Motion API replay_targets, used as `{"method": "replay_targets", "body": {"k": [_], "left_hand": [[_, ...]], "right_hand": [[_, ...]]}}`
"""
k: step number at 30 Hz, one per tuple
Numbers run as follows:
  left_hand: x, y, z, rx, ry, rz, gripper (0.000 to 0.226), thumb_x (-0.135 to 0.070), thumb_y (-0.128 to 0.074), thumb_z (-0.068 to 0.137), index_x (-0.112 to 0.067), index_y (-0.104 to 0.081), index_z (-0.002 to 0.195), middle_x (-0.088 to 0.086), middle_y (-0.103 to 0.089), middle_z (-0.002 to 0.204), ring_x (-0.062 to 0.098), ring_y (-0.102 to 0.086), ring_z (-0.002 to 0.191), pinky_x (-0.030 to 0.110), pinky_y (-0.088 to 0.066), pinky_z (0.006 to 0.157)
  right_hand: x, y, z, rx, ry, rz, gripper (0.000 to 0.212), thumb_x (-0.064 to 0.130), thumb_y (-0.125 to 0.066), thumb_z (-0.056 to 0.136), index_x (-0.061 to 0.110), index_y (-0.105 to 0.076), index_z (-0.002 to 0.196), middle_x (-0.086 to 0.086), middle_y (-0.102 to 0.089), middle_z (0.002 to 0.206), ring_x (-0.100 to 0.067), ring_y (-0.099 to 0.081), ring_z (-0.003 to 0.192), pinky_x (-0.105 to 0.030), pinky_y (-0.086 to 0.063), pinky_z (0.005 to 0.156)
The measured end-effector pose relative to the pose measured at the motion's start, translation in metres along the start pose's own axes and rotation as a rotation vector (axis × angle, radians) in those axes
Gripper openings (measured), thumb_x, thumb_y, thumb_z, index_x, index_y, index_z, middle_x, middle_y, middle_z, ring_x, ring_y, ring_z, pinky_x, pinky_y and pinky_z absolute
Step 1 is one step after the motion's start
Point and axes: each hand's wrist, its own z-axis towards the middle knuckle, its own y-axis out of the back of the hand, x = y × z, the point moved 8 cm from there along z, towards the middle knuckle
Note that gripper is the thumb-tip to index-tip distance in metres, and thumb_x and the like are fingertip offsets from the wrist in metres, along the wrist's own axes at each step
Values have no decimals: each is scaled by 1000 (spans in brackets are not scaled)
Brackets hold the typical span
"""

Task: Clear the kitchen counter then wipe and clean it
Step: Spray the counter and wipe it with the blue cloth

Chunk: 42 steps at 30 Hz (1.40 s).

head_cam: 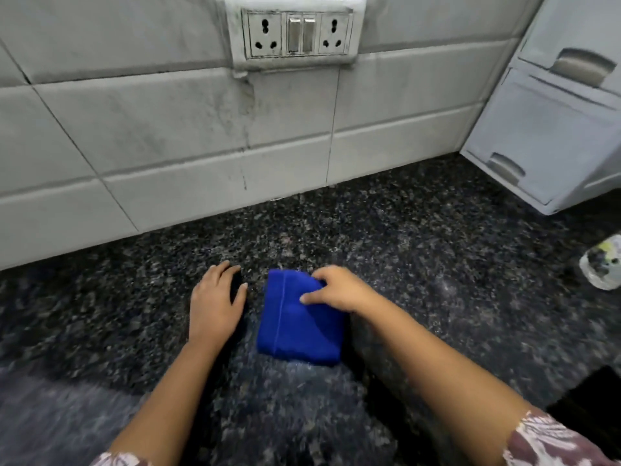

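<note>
- As a folded cloth already lies under one hand on the desk (437,250), I judge that the wiping step is now in hand, not the clearing.
- On the left, the left grip (215,304) rests on the dark stone just beside the cloth and apart from it. Its fingers are nearly straight and it holds nothing. The forearm comes up from the lower edge.
- In the middle, the blue cloth (295,331) is folded into a thick square and lies flat on the desk, between the two hands.
- The right grip (336,290) sits on the far right corner of the cloth, with bent fingers closed on the fabric and the thumb pressed on top. Its forearm comes in from the lower right.
- The next move probably calls for firm downward pressure and a sliding stroke, with the left grip kept out of the path.
- At the far right stand a white drawer unit (544,129) and a small clear object (603,264). What this object is, I cannot tell; it may need to be moved before that part is wiped.
</note>
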Motion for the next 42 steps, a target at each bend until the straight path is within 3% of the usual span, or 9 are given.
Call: {"method": "replay_targets", "body": {"k": [4, 10, 13, 17, 22, 26, 32, 39, 42], "left_hand": [[-15, -16, 45, 43, -46, 38, 49, -38, -48, 95, -12, -52, 136, 12, -45, 146, 31, -38, 137, 47, -34, 109], [-14, -42, 61, 115, 46, 167, 53, -46, -30, 100, -31, -25, 150, -10, -18, 159, 12, -13, 147, 44, -9, 117], [-15, -42, 62, 109, 56, 133, 52, -47, -27, 100, -34, -24, 150, -13, -15, 159, 9, -10, 147, 46, -7, 117], [-16, -44, 62, 106, 73, 191, 58, -53, -9, 95, -38, -13, 151, -17, -6, 159, 6, -2, 147, 43, -6, 118], [-15, -44, 63, 84, 74, 181, 63, -52, -14, 90, -33, -33, 148, -14, -22, 156, 8, -19, 145, 48, -19, 114], [-12, -46, 63, 78, 88, 177, 63, -55, -11, 90, -38, -24, 149, -18, -13, 157, 3, -8, 145, 45, -13, 116], [-14, -44, 62, 114, 93, 159, 68, -59, -2, 87, -40, -17, 150, -21, -4, 156, 1, 1, 144, 42, -5, 119], [-14, -44, 63, 122, 100, 160, 66, -59, -2, 87, -43, -13, 150, -23, 0, 156, 0, 4, 145, 42, -4, 119], [-15, -42, 63, 107, 97, 154, 66, -59, -3, 87, -42, -15, 150, -22, -4, 157, 1, 2, 145, 43, -5, 118]], "right_hand": [[-10, 47, 25, -420, -21, -415, 64, 52, -51, 90, 27, -30, 145, -4, -40, 144, -27, -36, 133, -45, -31, 108], [-2, -33, 52, -275, 260, -448, 76, 70, 4, 85, 39, -15, 151, 10, -7, 161, -17, 5, 148, -52, 10, 114], [-40, 12, 77, -372, 231, -419, 69, 71, -13, 89, 39, -16, 150, 16, -12, 159, -12, 0, 148, -57, 2, 116], [-98, 69, 108, -579, -318, -194, 65, 60, -27, 93, 23, -29, 147, 7, -12, 160, -18, 2, 148, -57, 3, 116], [9, 19, 141, -347, 413, -401, 64, 67, -25, 86, 28, -44, 134, 6, -22, 157, -18, -10, 147, -57, -6, 115], [-3, 54, 191, -528, -107, -295, 66, 64, -24, 90, 27, -37, 142, -14, -22, 156, -31, -15, 144, -58, -1, 115], [55, 23, 200, -393, 244, -388, 62, 67, -29, 90, 32, -38, 140, -5, -26, 153, -26, -17, 142, -56, 0, 114], [-103, 120, 183, -601, -392, -232, 67, 68, -25, 90, 32, -31, 146, -3, -20, 157, -26, -8, 145, -63, -3, 112], [-64, 87, 179, -476, -223, -330, 73, 74, -14, 87, 38, -18, 150, -2, -8, 161, -26, 4, 148, -63, 4, 112]]}}
